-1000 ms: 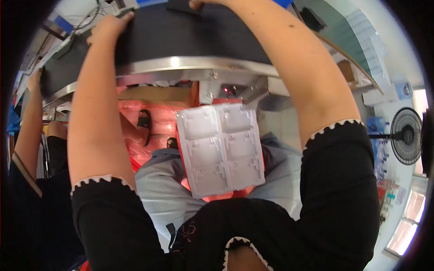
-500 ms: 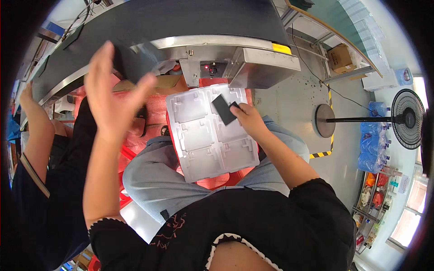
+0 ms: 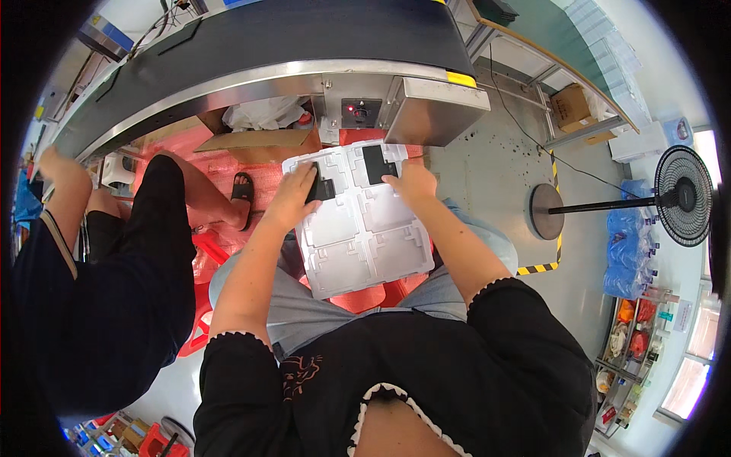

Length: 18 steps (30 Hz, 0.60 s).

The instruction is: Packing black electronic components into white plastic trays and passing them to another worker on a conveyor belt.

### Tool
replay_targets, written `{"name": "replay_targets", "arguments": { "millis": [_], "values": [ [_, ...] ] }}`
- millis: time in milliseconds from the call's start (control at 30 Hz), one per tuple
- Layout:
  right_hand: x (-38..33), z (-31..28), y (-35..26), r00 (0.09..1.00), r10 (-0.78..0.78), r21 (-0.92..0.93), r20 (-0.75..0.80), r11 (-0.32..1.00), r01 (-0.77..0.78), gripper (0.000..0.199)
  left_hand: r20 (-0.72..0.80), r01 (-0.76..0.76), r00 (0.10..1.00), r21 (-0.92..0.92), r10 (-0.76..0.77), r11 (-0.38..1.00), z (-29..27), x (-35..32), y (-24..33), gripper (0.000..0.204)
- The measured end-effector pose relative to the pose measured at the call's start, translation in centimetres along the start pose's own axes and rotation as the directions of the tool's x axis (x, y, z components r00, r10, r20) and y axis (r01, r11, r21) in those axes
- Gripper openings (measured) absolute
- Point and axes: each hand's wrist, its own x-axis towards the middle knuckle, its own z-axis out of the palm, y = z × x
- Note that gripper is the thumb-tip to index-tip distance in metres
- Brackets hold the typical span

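Note:
A white moulded plastic tray [image 3: 332, 270] with several shaped pockets rests over my lap. My left hand [image 3: 288, 199] is at its far left pocket, closed on a flat black piece [image 3: 326, 189] between thumb and fingers. A second flat black piece [image 3: 375, 164] with a small stepped side lies in the far right pocket. My right hand [image 3: 415, 184] grips this piece's right side, with the thumb at its near corner; the other fingers are partly hidden. The nearer pockets hold no black pieces.
Beyond the tray runs a black conveyor belt [image 3: 304, 42] with a metal control box [image 3: 438, 110]. An open cardboard box [image 3: 263, 145] stands under it. A co-worker in dark clothes [image 3: 114, 320] sits at my left. A black fan [image 3: 683, 196] stands on the right.
My left hand has come down from the belt side to the tray, now with a black piece. The right-hand piece has gone from above the tray into the far right pocket.

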Motion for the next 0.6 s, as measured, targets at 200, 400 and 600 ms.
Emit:
{"name": "replay_targets", "arguments": {
  "millis": [200,400,600],
  "values": [
    [-2.1,5.7,2.1,0.829,-0.455,-0.147,-0.324,0.89,0.431,0.046,0.068,0.043,0.996,0.295,-0.065,0.955,2.7,-0.9,1.3,0.052],
    [-3.2,6.8,2.6,0.769,-0.553,-0.406,-0.32,0.814,0.417,0.059,0.003,0.267,0.956,0.405,-0.293,0.875,4.8,-1.2,3.5,0.053],
    [-3.3,5.3,2.4,0.8,-0.574,-0.422,-0.175,0.778,0.466,0.059,0.051,0.182,0.978,0.238,-0.2,0.954,4.8,-0.8,4.1,0.059]
  ]
}}
